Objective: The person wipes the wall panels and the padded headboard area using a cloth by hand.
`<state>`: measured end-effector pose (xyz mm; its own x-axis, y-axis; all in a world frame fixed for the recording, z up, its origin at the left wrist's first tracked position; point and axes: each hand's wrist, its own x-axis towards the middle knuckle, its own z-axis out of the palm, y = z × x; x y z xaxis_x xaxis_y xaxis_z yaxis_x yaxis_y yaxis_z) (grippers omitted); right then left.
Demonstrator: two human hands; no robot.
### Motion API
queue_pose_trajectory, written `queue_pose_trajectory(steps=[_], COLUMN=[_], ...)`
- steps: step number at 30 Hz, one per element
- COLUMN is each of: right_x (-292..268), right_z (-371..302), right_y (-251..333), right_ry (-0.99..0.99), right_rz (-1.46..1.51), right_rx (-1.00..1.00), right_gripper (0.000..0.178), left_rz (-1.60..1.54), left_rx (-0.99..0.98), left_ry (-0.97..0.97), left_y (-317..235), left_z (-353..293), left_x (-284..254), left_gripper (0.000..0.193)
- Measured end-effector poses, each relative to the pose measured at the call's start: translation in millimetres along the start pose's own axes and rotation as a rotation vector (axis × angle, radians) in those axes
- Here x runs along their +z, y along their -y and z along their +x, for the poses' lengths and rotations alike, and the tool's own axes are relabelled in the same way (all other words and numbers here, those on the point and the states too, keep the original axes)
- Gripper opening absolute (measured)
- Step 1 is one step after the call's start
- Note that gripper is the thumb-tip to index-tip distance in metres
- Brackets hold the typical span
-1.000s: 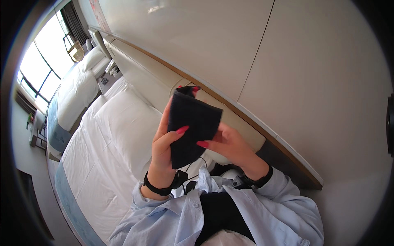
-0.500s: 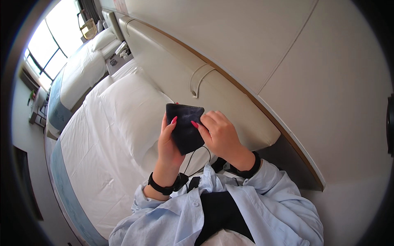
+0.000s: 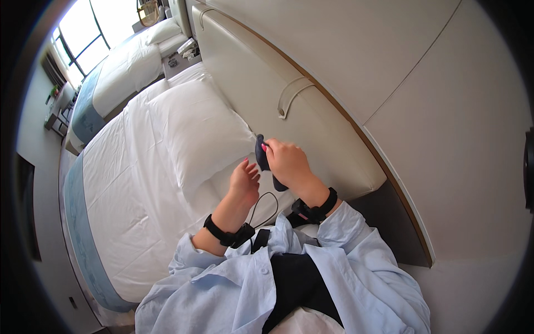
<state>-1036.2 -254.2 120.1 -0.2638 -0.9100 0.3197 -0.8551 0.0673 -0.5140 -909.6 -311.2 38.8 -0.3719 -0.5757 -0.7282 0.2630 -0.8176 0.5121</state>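
Observation:
A dark navy cloth (image 3: pixel 261 155) is bunched in my right hand (image 3: pixel 287 162), whose fingers are wrapped round it; its lower end sticks out below the palm. Just to the left, my left hand (image 3: pixel 245 179) is apart from the cloth, with loosely stretched fingers and nothing in them. Both hands are over the near edge of a white pillow (image 3: pixel 192 131) by the cream padded headboard (image 3: pixel 317 133).
The bed has a white sheet (image 3: pixel 128 206) and a blue runner (image 3: pixel 92 234). Beyond it stand a nightstand (image 3: pixel 177 65) with small items and a second bed (image 3: pixel 128 69) by the window (image 3: pixel 83 33). A thin black cable (image 3: pixel 275 205) loops below my hands.
My left hand has let go of the cloth and moved down away from it. The cloth, spread flat between both hands before, is now crumpled in my right hand. The view has shifted slightly.

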Motion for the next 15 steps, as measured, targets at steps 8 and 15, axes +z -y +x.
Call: queue_pose_trajectory(steps=[8,15], right_x=[0,-4], right_z=[-27,-34], right_y=[21,9], right_ry=[0.014,-0.09], right_rz=[0.245,0.296], right_rx=[-0.057,-0.066], right_gripper=[0.021,0.022], left_rz=[-0.314,-0.473], left_rx=[-0.036,0.012], left_ry=[0.348,0.617], left_y=[19,3], left_z=[-15,-15], left_x=[26,23], left_gripper=[0.053,0.076])
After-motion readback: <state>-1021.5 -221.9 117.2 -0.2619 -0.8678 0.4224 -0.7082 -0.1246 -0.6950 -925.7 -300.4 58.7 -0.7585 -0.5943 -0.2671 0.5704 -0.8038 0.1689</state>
